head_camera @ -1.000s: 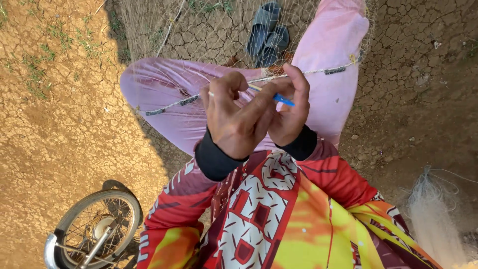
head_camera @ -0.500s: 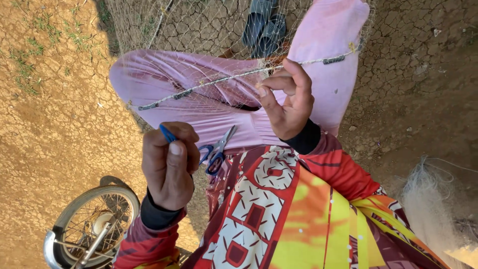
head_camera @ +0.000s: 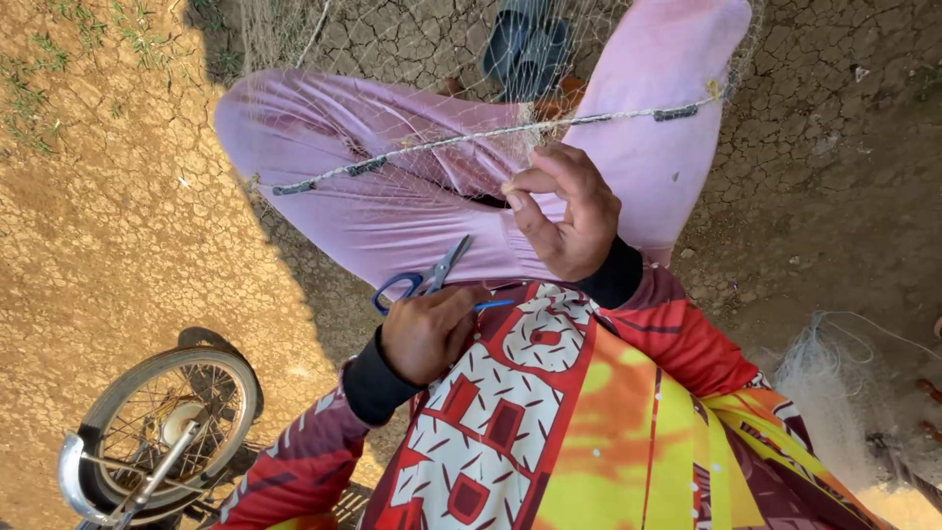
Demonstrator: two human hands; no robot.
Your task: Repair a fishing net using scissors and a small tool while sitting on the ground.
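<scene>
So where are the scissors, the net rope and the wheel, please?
scissors [head_camera: 432,278], head view, on the blades near the pivot
net rope [head_camera: 471,135], head view, on its middle stretch
wheel [head_camera: 169,428], head view, on the hub

Left hand [head_camera: 429,331] clenched, right hand [head_camera: 566,208] pinching

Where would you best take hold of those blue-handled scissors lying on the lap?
By the blue loop handles of the scissors, coming from the lower left where the left hand already rests. The blades point up and right toward the net line pinched by the right hand, so the handle end is likely the safe, open side.
</scene>
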